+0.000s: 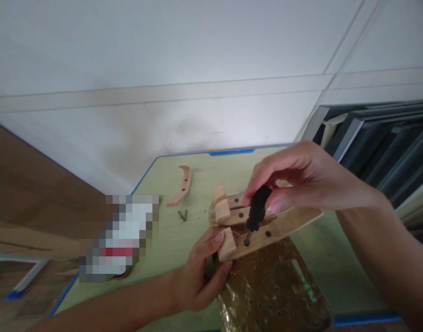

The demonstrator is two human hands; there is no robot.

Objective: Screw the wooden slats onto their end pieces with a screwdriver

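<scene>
My right hand [287,184] is closed around the black handle of a screwdriver [258,207]. Its metal tip meets a screw [246,242] in the nearest wooden hook [280,235]. With fingers and thumb, my left hand [209,263] grips the curled end of that same hook. A second dark screw [268,234] sits further along it. Two more wooden hooks [225,214] lie side by side just behind, each with a dark screw showing; my right hand covers part of them. Under the hooks is a brown, tape-wrapped block [267,286] dotted with holes.
Another wooden hook [186,182] with two dark holes or screws lies on the pale green table [159,240], near a few loose screws [183,215]. A pixelated item [125,240] occupies the left side. Dark framed panels [380,133] lean at right, and a white wall [197,120] stands behind.
</scene>
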